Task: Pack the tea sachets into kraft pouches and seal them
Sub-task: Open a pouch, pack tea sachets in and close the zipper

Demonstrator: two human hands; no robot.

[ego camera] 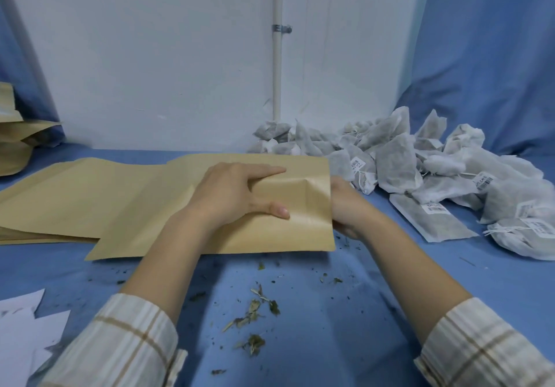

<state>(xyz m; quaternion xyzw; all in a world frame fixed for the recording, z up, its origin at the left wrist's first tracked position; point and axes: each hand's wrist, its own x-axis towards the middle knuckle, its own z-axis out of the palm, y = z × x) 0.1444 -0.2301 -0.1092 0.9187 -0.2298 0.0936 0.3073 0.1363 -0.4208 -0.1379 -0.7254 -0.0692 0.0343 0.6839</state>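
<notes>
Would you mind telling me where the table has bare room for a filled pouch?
Barest: blue cloth between the kraft pouch edge and the white paper. Loose leaves litter the centre; the sachet pile crowds the right.

Matt brown kraft paper with creases on the pouch (246, 224), thin white fibrous non-woven cloth for the tea sachets (393, 164), smooth blue cloth over the table (300, 326), soft checked fabric in the sleeves (120, 344).

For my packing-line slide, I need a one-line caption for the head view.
Both hands, left hand and right hand, hold a kraft pouch on the blue table beside piled tea sachets.
</notes>
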